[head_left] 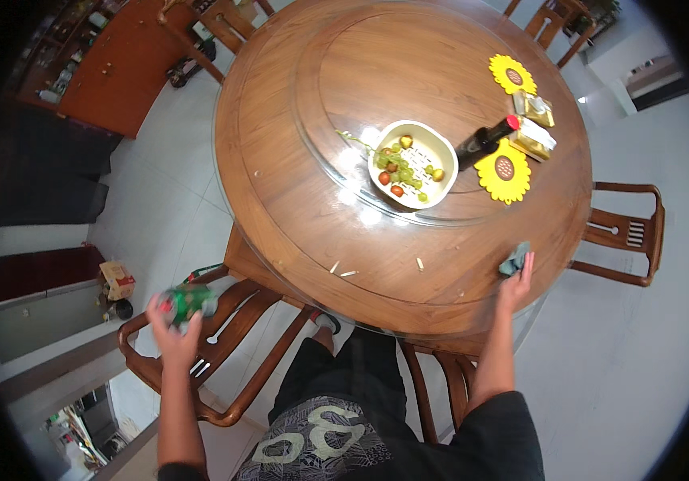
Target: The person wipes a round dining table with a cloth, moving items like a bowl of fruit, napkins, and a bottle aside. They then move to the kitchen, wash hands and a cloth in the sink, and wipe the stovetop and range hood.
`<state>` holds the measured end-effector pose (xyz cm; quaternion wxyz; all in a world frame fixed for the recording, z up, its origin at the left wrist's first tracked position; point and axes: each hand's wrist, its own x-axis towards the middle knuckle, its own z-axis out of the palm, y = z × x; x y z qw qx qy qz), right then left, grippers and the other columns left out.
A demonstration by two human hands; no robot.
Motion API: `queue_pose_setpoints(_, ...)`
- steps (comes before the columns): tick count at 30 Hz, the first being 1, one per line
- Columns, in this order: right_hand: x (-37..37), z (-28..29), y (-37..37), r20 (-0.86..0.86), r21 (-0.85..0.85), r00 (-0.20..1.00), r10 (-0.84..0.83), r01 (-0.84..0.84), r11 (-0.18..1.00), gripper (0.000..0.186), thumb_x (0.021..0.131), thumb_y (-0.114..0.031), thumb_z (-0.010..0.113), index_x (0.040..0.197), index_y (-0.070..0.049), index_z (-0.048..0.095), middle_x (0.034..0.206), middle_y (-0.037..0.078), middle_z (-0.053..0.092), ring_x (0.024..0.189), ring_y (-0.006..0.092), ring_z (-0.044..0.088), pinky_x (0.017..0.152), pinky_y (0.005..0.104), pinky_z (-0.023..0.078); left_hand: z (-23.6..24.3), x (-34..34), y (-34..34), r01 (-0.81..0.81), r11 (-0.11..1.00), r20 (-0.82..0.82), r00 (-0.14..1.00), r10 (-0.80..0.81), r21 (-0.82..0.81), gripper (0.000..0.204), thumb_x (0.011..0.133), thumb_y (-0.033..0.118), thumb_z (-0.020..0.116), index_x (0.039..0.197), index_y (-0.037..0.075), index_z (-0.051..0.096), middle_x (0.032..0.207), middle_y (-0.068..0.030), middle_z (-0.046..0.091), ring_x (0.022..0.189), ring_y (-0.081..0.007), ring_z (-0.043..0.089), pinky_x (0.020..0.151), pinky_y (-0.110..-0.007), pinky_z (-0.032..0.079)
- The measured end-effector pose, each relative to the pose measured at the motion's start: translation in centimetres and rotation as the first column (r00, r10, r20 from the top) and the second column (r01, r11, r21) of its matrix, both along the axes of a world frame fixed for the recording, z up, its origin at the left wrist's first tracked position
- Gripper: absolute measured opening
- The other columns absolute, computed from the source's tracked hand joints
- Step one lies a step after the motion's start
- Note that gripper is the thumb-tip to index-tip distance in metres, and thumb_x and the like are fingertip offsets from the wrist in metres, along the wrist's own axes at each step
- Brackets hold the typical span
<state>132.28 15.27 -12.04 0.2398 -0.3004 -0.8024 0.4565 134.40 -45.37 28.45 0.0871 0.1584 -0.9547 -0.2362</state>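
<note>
Left hand (174, 330), one: off the tabletop (280, 180), beyond its near-left edge, above a wooden chair (272, 365); fingers and thumb curled around a green container (193, 301) with a red part at the hand's end, all blurred by motion. Right hand (516, 284), one: at the near-right edge of the tabletop; fingers look straight and pressed together, seen edge-on; whether the thumb pinches the cloth cannot be told. Cloth (513, 260), grey-blue, crumpled, one: lying on the tabletop near its right edge, against the right hand. Pale slivers (334, 267), three: scattered inside the near edge, two close together, the third to their right. Basket (439, 143), cream, slotted base, one: about the middle of the tabletop, holding green grapes (412, 179) and reddish round fruits (396, 191); a stem overhangs its left rim. Bottle (479, 146), dark, red-topped, one: just right of the basket. Mats, yellow, flower-shaped, two: one (513, 75) toward the far-right edge, the other (506, 188) nearer, right of the bottle. Tissue packs (535, 143), gold and white, two: side by side between the mats. Second chair (625, 232), wooden: beyond the right edge.
</note>
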Motion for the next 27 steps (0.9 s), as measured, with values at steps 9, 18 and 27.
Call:
queue_pose_setpoints(9,-6.8,0.5,-27.6,0.135,0.158,0.944,0.299,-0.319,0.935,0.066,0.072,0.015,0.050,0.135,-0.003,0.061,0.148,0.027,0.049,0.144,0.0456,0.037,0.121,0.0513,0.023,-15.6,-15.8,-1.8,0.108,0.974,0.077,0.993,-0.095,-0.198,0.076,0.078,0.030,0.082,0.138,0.004,0.043,0.121,-0.0207,0.064,0.111,-0.0385,0.064,0.093,-0.044,0.051)
queue_pose_setpoints(18,-5.0,5.9,-27.8,-0.156,-0.453,0.923,0.353,-0.384,0.804,0.048,0.093,0.008,0.043,0.136,0.000,0.060,0.146,0.018,0.054,0.138,0.0292,0.048,0.118,0.0440,0.033,-21.0,-21.9,-1.5,0.043,0.979,0.026,0.999,-0.039,-0.198,0.076,0.078,0.033,0.080,0.139,0.009,0.042,0.128,-0.0173,0.062,0.114,-0.0393,0.062,0.092,-0.047,0.051)
queue_pose_setpoints(27,3.3,0.2,-24.6,0.294,0.311,0.927,0.235,-0.325,0.893,0.070,0.079,0.012,0.041,0.147,-0.003,0.049,0.158,0.025,0.036,0.148,0.0430,0.030,0.122,0.0503,0.020,-22.6,-20.6,-6.7,-0.148,0.973,-0.219,0.958,0.185,0.175,0.079,0.091,0.028,0.068,0.154,0.001,0.029,0.151,-0.0253,0.041,0.141,-0.0381,0.039,0.117,-0.043,0.032)
